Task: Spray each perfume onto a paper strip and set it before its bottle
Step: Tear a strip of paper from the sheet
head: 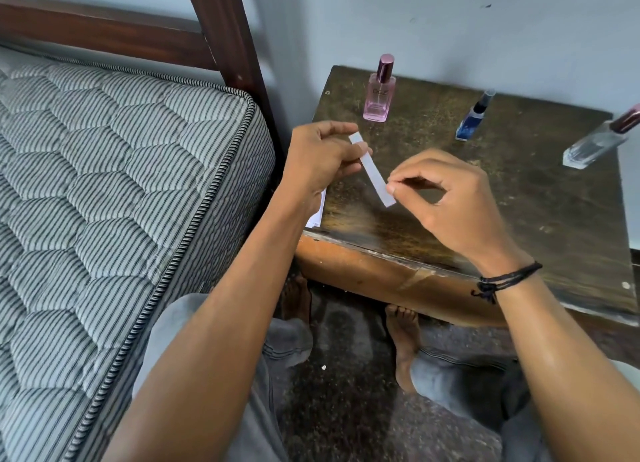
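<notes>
one paper strip held by both hands over the worn surface

at far left lies a grey-and-black striped quilted mattress, with a dark brown wooden bed frame rising behind it against the pale wall. just right of the mattress, the left hand is curled, thumb and fingers pinching the upper part of a narrow white paper strip. below that wrist, a small stack of white paper pieces sits at the left edge of the scuffed dark brown wooden surface.

the strip slants down to the right, held between the two hands above the front of the surface; whether it touches the wood cannot be told. behind it, at the back left, stands an upright pink rectangular glass perfume bottle with a mauve cap.

the right hand pinches the strip's lower end between thumb and forefinger, its other fingers loosely curled. a black cord bracelet circles that wrist.

further right stands a small blue perfume bottle with a dark sprayer top, and near the right edge a clear glass perfume bottle with a dark mauve cap. the three bottles are well apart from each other.

under the surface, bare feet and grey trousers show.
</notes>
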`<action>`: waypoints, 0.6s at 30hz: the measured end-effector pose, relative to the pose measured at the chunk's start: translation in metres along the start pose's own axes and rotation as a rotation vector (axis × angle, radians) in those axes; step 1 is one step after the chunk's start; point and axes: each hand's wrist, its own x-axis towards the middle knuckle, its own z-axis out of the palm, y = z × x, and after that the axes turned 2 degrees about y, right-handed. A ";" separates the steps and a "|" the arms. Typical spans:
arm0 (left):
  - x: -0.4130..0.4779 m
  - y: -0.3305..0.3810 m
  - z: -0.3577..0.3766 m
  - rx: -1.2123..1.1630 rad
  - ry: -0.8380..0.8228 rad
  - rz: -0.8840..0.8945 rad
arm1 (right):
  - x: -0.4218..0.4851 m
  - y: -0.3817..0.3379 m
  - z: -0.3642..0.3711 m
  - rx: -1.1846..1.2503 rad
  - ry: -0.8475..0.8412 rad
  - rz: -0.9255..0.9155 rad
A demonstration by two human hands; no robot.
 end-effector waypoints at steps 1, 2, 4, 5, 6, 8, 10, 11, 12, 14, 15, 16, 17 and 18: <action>0.000 -0.001 0.002 -0.005 -0.006 -0.001 | 0.000 0.000 0.000 0.018 -0.004 0.073; -0.001 -0.001 0.003 -0.008 -0.013 0.001 | 0.001 0.000 0.001 0.034 -0.008 0.163; -0.001 -0.003 0.007 -0.008 -0.026 0.004 | 0.002 0.001 0.004 0.030 0.010 0.310; -0.001 -0.004 0.009 -0.010 -0.030 0.000 | 0.002 0.002 0.005 0.024 0.029 0.355; -0.001 -0.005 0.011 -0.016 -0.033 -0.008 | 0.002 0.004 0.006 0.032 0.045 0.393; -0.002 -0.005 0.014 -0.035 -0.041 -0.025 | 0.003 0.005 0.007 0.070 0.061 0.459; -0.004 -0.004 0.016 -0.043 -0.044 -0.039 | 0.003 0.007 0.005 0.125 0.077 0.503; -0.005 -0.004 0.017 -0.041 -0.041 -0.042 | 0.003 0.007 0.003 0.149 0.084 0.522; -0.005 -0.003 0.017 -0.036 -0.038 -0.042 | 0.003 0.007 0.002 0.164 0.084 0.535; -0.005 -0.002 0.017 -0.005 -0.033 -0.026 | 0.002 0.008 -0.001 0.164 0.075 0.550; -0.005 -0.002 0.016 0.024 -0.030 -0.012 | 0.002 0.009 -0.002 0.156 0.068 0.555; -0.005 -0.001 0.015 0.063 -0.028 0.004 | 0.001 0.009 -0.002 0.148 0.060 0.557; -0.005 0.000 0.014 0.112 -0.026 0.023 | 0.001 0.009 -0.002 0.141 0.053 0.557; -0.004 0.000 0.012 0.167 -0.024 0.045 | 0.000 0.009 -0.002 0.129 0.047 0.556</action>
